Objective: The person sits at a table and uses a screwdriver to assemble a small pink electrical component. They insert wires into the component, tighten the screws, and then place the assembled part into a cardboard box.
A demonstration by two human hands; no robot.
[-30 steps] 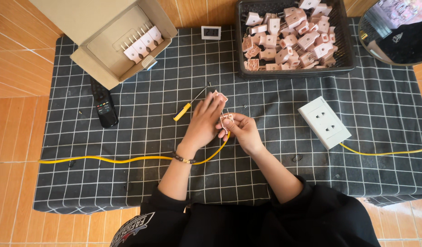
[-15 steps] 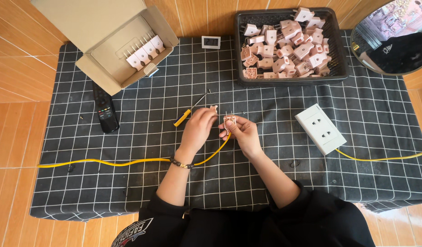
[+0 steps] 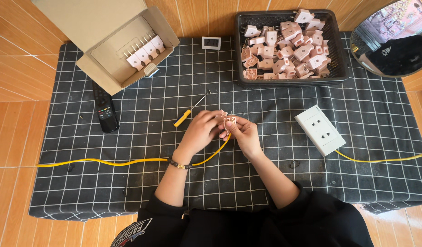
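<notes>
Care is called for at the small pink plug, which is held between both hands just above the middle of the checked cloth. It should be kept steady by the right hand while the yellow cable is fed in by the left hand, and the end of the cable ought to be seated fully without being bent. How the cable end sits inside the plug cannot be told, since it is hidden by the fingers.

Both hands are curled closed, fingertips pinched on the plug from either side; the left hand is also closed over the cable, which is seen leaving the hands towards 7 o'clock. The wrists are raised slightly off the cloth, forearms angled inward so that they meet at the plug.

A yellow-handled screwdriver is laid just beside the left hand at 10 o'clock. A black basket of pink plugs is set at 1 o'clock, an open cardboard box at 10 o'clock, a white socket block at 3 o'clock and a black remote at 9 o'clock
</notes>
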